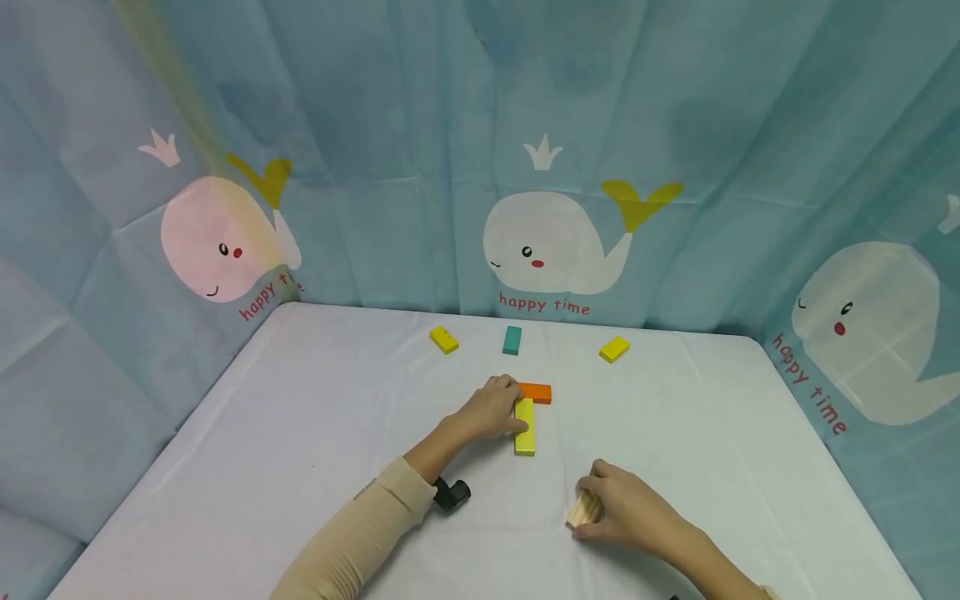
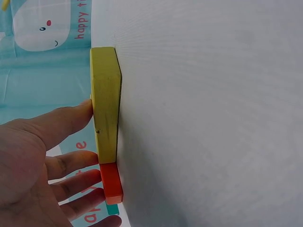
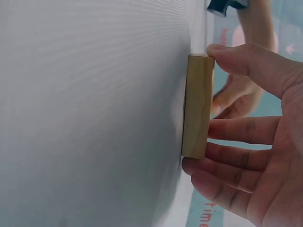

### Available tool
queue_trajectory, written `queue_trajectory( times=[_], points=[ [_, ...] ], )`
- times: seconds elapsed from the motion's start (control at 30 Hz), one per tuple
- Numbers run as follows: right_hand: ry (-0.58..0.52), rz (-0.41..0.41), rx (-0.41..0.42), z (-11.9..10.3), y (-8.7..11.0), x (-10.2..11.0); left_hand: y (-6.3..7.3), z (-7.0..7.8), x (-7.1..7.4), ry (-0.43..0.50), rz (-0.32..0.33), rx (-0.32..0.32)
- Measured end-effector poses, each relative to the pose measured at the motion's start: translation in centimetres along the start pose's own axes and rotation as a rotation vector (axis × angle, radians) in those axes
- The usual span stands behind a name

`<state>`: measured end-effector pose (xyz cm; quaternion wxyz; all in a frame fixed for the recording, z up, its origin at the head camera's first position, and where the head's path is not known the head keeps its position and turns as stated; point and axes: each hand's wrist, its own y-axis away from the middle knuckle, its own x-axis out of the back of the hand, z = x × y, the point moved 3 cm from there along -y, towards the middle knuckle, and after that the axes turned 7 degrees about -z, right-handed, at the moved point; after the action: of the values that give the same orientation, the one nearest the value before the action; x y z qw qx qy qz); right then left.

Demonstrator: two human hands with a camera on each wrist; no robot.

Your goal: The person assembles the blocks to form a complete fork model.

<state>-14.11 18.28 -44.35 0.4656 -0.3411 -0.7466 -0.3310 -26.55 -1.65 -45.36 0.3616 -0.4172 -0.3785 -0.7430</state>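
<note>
My left hand (image 1: 491,408) reaches over a yellow block (image 1: 525,437) and an orange block (image 1: 538,393), which lie end to side like a T. In the left wrist view its thumb touches the yellow block (image 2: 105,104), while the extended fingers rest near the joint and along the orange block (image 2: 111,184). Nearer the front, my right hand (image 1: 630,508) grips a plain wooden block (image 1: 583,510). Its thumb sits at one end of the wooden block (image 3: 198,106) and a fingertip at the other, with the block lying low at the white cloth.
Toward the back of the white-covered table (image 1: 337,367) lie a yellow block (image 1: 444,339), a teal block (image 1: 512,340) and another yellow block (image 1: 614,349). A blue curtain (image 1: 405,242) with whale prints hangs behind. A black wrist device (image 1: 453,495) shows beneath the left forearm.
</note>
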Motion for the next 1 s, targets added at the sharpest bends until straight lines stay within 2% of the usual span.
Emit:
queue_trajectory(
  times=[0.67,1.0],
  points=[
    [0.035,0.018,0.060,-0.7,-1.1,0.2,0.0,-0.1,0.0,-0.005,0.020,-0.007],
    [0.049,0.004,0.066,-1.3,-2.0,0.1,0.3,0.0,0.1,-0.012,0.004,-0.013]
  ],
)
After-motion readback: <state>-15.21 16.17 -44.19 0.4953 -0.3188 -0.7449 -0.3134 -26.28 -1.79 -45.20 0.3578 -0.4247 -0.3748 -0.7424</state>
